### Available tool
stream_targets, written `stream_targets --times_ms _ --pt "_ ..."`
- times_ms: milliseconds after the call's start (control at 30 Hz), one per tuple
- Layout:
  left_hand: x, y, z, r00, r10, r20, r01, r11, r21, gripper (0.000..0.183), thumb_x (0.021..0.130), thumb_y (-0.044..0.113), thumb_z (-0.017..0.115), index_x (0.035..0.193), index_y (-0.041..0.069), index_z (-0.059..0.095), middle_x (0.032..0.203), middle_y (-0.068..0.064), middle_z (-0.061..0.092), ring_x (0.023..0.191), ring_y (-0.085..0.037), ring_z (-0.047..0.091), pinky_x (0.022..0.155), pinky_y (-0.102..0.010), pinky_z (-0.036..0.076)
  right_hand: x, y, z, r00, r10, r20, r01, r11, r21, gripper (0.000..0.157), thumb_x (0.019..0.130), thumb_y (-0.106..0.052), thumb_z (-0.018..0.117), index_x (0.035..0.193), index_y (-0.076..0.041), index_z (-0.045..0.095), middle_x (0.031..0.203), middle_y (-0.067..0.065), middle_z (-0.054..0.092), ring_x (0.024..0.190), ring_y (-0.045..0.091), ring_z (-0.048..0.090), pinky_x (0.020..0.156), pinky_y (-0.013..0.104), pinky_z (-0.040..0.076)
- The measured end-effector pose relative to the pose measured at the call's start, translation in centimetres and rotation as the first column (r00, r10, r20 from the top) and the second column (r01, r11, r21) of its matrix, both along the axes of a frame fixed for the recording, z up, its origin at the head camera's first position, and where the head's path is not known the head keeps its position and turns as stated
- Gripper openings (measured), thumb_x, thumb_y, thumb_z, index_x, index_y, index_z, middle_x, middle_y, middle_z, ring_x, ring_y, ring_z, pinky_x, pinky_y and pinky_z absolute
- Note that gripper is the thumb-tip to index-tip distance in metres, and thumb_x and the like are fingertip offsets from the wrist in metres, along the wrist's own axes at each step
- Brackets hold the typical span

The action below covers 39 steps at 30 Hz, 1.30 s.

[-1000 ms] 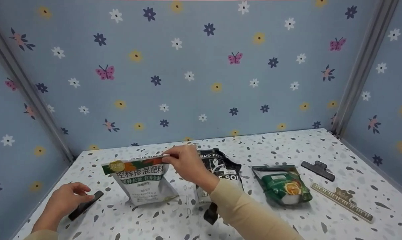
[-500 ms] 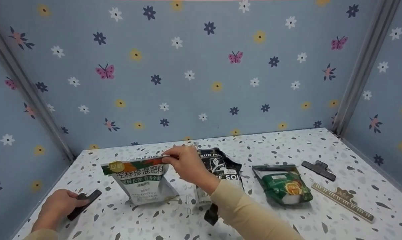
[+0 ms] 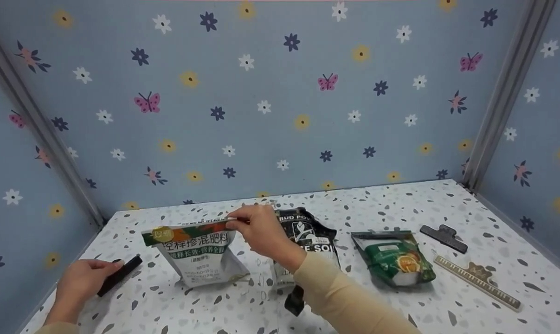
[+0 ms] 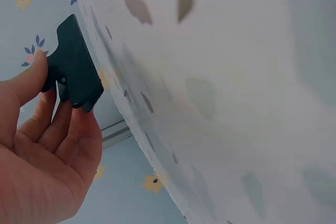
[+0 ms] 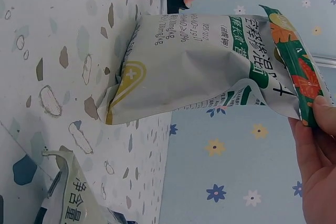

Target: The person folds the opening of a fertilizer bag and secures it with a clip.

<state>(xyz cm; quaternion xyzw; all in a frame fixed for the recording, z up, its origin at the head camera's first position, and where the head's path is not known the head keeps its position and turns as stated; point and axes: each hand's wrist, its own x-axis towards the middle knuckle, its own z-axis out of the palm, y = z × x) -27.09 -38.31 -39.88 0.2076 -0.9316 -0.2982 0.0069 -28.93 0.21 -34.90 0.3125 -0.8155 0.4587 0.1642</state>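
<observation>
My left hand (image 3: 79, 284) pinches a black bag clip (image 3: 122, 274) at the left of the table. In the left wrist view the thumb (image 4: 34, 76) presses one side of the clip's grip, with the fingers curled at the other. A white fertilizer bag (image 3: 201, 266) stands upright to the right of the clip, its green and orange top strip folded over. My right hand (image 3: 263, 232) pinches the right end of that strip between thumb and fingers, as the right wrist view also shows. Clip and bag are apart.
Behind my right forearm stands a black and white soil bag (image 3: 307, 232), partly hidden. Farther right are a green pouch (image 3: 398, 260), a dark clip (image 3: 444, 237) and a gold ruler-like clip (image 3: 477, 280) on the speckled table (image 3: 354, 311). Patterned walls (image 3: 280, 93) enclose the back and sides.
My left hand has taken hold of the black clip by its grip and turned it slightly, raising its near end. The right hand keeps its pinch on the fertilizer bag.
</observation>
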Motion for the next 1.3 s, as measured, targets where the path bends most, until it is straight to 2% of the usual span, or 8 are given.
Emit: stream_targets --times_ms 167,267,400,500,633,867,1100,1300 --pt "0.1 0.7 0.9 0.999 0.013 -0.051 -0.009 0.996 0.090 0.078 0.075 0.060 0.068 0.120 -0.003 0.054 0.118 -0.029 0.053 0.096 -0.037 0.054 0.070 -0.043 0.045 0.0 0.0 -0.1 1.000 0.003 -0.010 -0.003 1.000 -0.002 0.011 0.085 -0.018 0.068 0.093 -0.015 0.076 0.082 -0.009 0.068 0.052 0.003 0.048 0.048 0.016 0.038" --pt "0.3 1.5 1.8 0.997 -0.013 -0.071 0.025 0.985 0.168 0.088 0.076 0.063 0.065 0.133 -0.002 0.046 0.130 -0.030 0.045 0.111 -0.043 0.047 0.079 -0.049 0.045 0.0 0.1 -0.1 1.000 0.003 -0.017 -0.003 1.000 -0.003 0.011 0.085 -0.018 0.069 0.093 -0.015 0.076 0.083 -0.008 0.069 0.054 0.003 0.048 0.048 0.016 0.038" --pt "0.5 3.0 2.9 0.991 -0.050 -0.125 0.078 0.970 0.232 0.086 0.078 0.062 0.063 0.136 0.000 0.046 0.135 -0.026 0.043 0.123 -0.045 0.037 0.092 -0.056 0.037 0.0 0.1 0.0 1.000 0.002 -0.029 -0.002 1.000 0.004 0.011 0.084 -0.018 0.069 0.093 -0.015 0.076 0.084 -0.008 0.069 0.056 0.002 0.050 0.050 0.016 0.039" --pt "0.6 4.5 3.8 0.982 -0.055 -0.180 0.099 0.964 0.246 0.079 0.080 0.059 0.063 0.135 0.003 0.049 0.131 -0.022 0.047 0.120 -0.041 0.040 0.089 -0.053 0.041 0.0 0.1 0.0 0.999 0.004 -0.037 -0.004 1.000 0.006 0.011 0.084 -0.018 0.069 0.093 -0.015 0.076 0.084 -0.008 0.069 0.057 0.002 0.051 0.050 0.015 0.039" --pt "0.9 6.3 5.3 0.957 -0.073 -0.281 0.137 0.967 0.215 0.064 0.085 0.051 0.062 0.130 0.005 0.052 0.116 -0.013 0.055 0.102 -0.028 0.048 0.076 -0.037 0.045 0.1 0.2 0.0 0.999 0.007 -0.037 -0.007 1.000 0.003 0.011 0.084 -0.018 0.070 0.093 -0.015 0.076 0.084 -0.009 0.069 0.057 0.002 0.051 0.050 0.016 0.039" --pt "1.6 8.3 7.5 0.895 -0.118 -0.430 0.199 0.968 0.150 0.052 0.087 0.048 0.060 0.118 0.006 0.059 0.103 -0.005 0.056 0.090 -0.018 0.046 0.072 -0.030 0.039 0.2 0.1 0.0 1.000 0.011 -0.013 -0.011 1.000 0.001 0.012 0.083 -0.017 0.070 0.094 -0.016 0.076 0.085 -0.009 0.069 0.059 0.002 0.052 0.051 0.016 0.041" --pt "2.2 9.5 9.0 0.786 -0.148 -0.601 0.270 0.956 0.118 0.038 0.087 0.036 0.066 0.111 0.006 0.066 0.090 0.006 0.062 0.079 -0.009 0.054 0.065 -0.019 0.043 0.1 0.1 0.0 0.999 0.011 -0.035 -0.010 1.000 0.006 0.012 0.084 -0.018 0.070 0.093 -0.016 0.076 0.086 -0.008 0.070 0.059 0.002 0.052 0.052 0.016 0.040" --pt "2.7 11.1 10.2 0.722 -0.232 -0.652 0.337 0.941 0.039 0.030 0.087 0.030 0.067 0.108 0.008 0.068 0.090 0.002 0.063 0.077 -0.012 0.051 0.060 -0.022 0.038 0.1 0.1 -0.1 1.000 0.021 0.007 -0.021 1.000 -0.001 0.014 0.083 -0.018 0.070 0.096 -0.015 0.075 0.090 -0.006 0.070 0.066 0.002 0.058 0.059 0.017 0.046"
